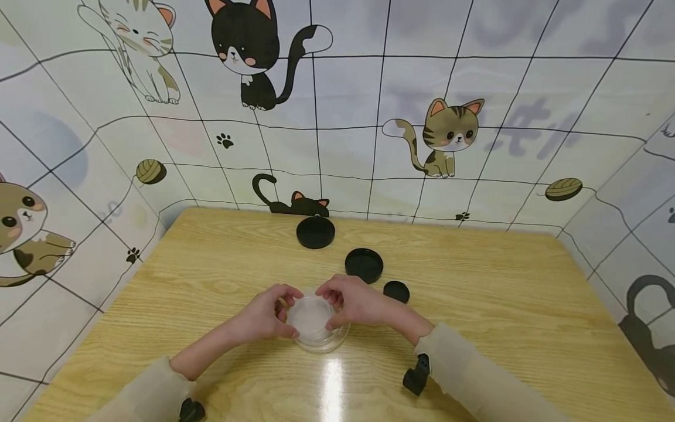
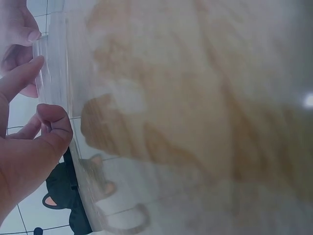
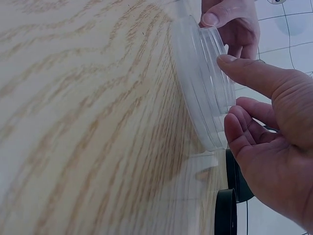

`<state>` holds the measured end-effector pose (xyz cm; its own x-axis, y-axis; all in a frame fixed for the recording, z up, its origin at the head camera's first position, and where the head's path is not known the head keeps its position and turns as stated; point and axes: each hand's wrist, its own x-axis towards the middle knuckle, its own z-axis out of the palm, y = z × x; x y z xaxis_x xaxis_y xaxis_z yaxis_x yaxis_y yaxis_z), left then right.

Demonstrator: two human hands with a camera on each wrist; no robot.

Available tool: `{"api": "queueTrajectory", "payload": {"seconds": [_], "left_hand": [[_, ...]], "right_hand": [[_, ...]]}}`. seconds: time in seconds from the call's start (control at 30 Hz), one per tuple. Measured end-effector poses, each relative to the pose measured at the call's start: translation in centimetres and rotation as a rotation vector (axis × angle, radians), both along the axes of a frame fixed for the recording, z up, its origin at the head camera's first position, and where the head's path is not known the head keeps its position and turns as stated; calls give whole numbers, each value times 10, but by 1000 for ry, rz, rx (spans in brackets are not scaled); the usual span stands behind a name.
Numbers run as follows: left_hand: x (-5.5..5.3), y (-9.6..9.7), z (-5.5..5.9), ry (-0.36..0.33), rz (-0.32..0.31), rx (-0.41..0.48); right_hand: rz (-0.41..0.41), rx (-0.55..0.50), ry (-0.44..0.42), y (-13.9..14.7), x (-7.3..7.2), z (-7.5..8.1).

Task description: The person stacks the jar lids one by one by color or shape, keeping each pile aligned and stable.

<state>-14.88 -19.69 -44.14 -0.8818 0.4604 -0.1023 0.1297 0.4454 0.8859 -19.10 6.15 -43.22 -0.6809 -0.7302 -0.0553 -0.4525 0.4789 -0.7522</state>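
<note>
A small clear round dish [image 1: 310, 319] sits on a wider clear dish [image 1: 323, 347] at the middle front of the wooden table. Seen side-on in the right wrist view, the clear dishes [image 3: 195, 83] form a stack of stepped rims. My left hand [image 1: 269, 315] holds the smaller dish by its left side, thumb at the near edge and fingers at the far edge. From the opposite side, my right hand [image 1: 355, 300] grips the same dish between thumb and curled fingers. In the left wrist view both hands meet the dish's rim [image 2: 46, 73].
Three black round lids lie beyond the hands: a large one [image 1: 315, 232] near the back edge, a medium one [image 1: 364, 265], and a small one [image 1: 396, 292] close to my right wrist. A cat-patterned cloth wall [image 1: 348, 146] rises behind and beside the table [image 1: 485, 293].
</note>
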Motion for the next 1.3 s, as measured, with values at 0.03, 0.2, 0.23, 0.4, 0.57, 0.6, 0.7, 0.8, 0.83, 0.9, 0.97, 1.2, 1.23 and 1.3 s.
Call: {"api": "queueTrajectory", "payload": {"seconds": [0.03,0.2,0.23,0.4,0.57,0.6,0.7,0.8,0.83,0.9,0.97,1.2,1.23,1.3], "left_hand": [[0,0,0,-3,1,1],[2,1,2,-13,6,4],[2,1,2,-12,8,3],[-1,0,5,22,16,8],[-11,-1,13,79,23,41],[-14,-1,15,82,26,53],[-24,0,25,92,43,84],[-36,2,34,98,56,116],[-41,1,36,103,61,123],[-50,2,39,106,82,129],[-60,2,41,114,107,131],[-95,-2,28,36,176,158],[-99,-3,25,24,176,163],[-107,-4,20,12,179,165]], "right_hand": [[0,-6,0,0,0,0],[-8,-23,-3,3,2,1],[-13,-28,-5,4,2,2],[-34,-52,14,12,0,5],[-50,-87,36,23,-9,15],[-55,-96,34,25,-11,18],[-85,-121,7,31,-21,27],[-128,-138,-18,37,-34,36],[-137,-145,-20,38,-39,38],[-153,-156,-9,40,-48,41],[-166,-172,7,41,-59,42],[-249,-126,-6,33,-90,40],[-257,-113,-14,31,-93,38],[-270,-102,-37,28,-99,34]]}}
